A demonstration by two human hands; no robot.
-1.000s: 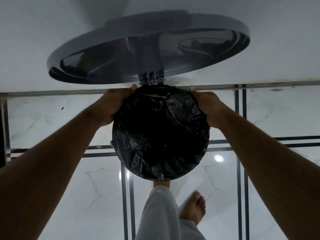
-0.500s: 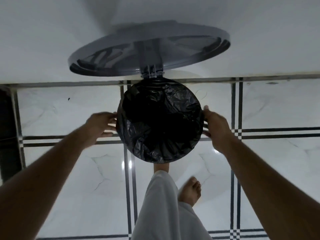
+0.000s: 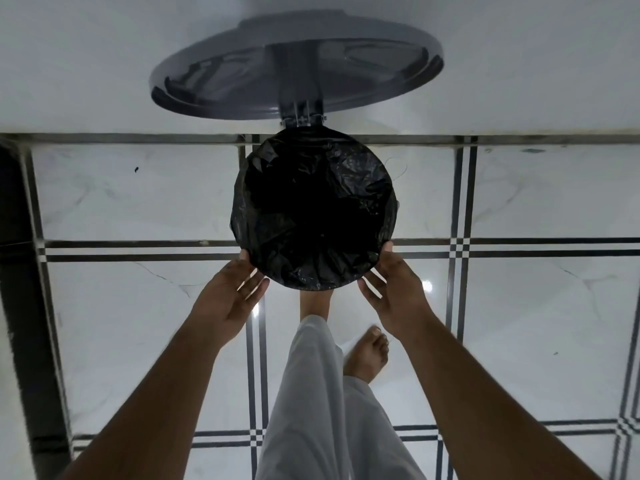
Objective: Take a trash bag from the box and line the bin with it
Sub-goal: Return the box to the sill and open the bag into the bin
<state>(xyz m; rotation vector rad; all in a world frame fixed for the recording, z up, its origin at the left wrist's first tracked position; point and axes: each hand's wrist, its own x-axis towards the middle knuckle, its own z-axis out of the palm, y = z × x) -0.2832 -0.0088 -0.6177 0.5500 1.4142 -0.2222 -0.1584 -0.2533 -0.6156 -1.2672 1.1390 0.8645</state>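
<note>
I look straight down into a round bin lined with a crinkled black trash bag [image 3: 313, 209] that is folded over the rim. The grey lid [image 3: 298, 64] stands raised against the white wall behind it. My left hand [image 3: 230, 297] is at the near left of the rim, fingers straight and spread, fingertips touching the bag's edge. My right hand [image 3: 393, 289] mirrors it at the near right, fingers straight against the bag. Neither hand holds anything. No trash bag box is in view.
The bin stands on glossy white marble floor [image 3: 519, 306] with dark inlay stripes, close to the wall. One of my bare feet is tucked under the bin's near edge and the other foot [image 3: 369, 355] rests behind it, below a white trouser leg [image 3: 325, 410]. A dark vertical edge [image 3: 27, 306] runs along the left.
Both hands slid down the sides of the rim from the far edge to the near edge. The view rose and pulled back, so the bin looks smaller.
</note>
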